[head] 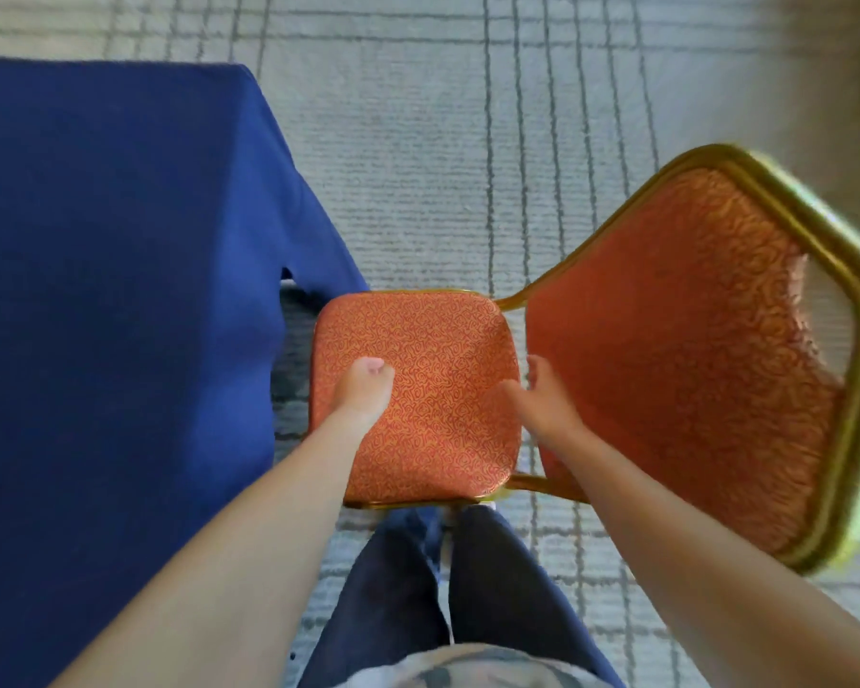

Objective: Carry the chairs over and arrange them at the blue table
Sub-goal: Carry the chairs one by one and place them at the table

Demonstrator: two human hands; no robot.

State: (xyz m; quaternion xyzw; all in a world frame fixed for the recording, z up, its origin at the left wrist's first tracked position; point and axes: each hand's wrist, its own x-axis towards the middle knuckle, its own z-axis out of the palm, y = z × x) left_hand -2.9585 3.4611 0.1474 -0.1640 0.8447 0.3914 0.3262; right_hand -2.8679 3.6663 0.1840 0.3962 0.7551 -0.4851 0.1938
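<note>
Currently the orange-patterned, gold-framed chair (pixel 438 439) lies just right of the blue-clothed desk (pixel 95 290), facing it; right grip (pixel 542 397) pinches the seat's rear edge, left grip (pixel 363 389) curled, hold unclear.

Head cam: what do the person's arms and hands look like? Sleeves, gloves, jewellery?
Left hand and right hand: bare, no gloves, rings or watch visible. Forearms uncovered, no sleeve in view. Dark blue trousers, patterned grey shirt hem below.

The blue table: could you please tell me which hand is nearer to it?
Left. The left hand rests on the seat near the blue table; the right hand is at the seat's edge by the backrest.
</note>
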